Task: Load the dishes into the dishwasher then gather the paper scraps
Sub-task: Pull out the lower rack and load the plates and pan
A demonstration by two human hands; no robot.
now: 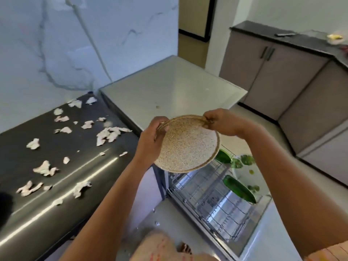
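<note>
Left hand (150, 140), right hand (222, 123) grip plate (188, 147) rim | above rack (216, 200)

Left hand (152, 137): forearm raised, fingers curled, gripping.
Right hand (221, 122): wrist bent, fingers pinching.

Speckled beige plates (188, 146), stacked, tilted, gripped at rim between both hands; pulled-out dishwasher rack (212, 200) directly below grip; torn paper scraps (108, 134) scattered left.
</note>
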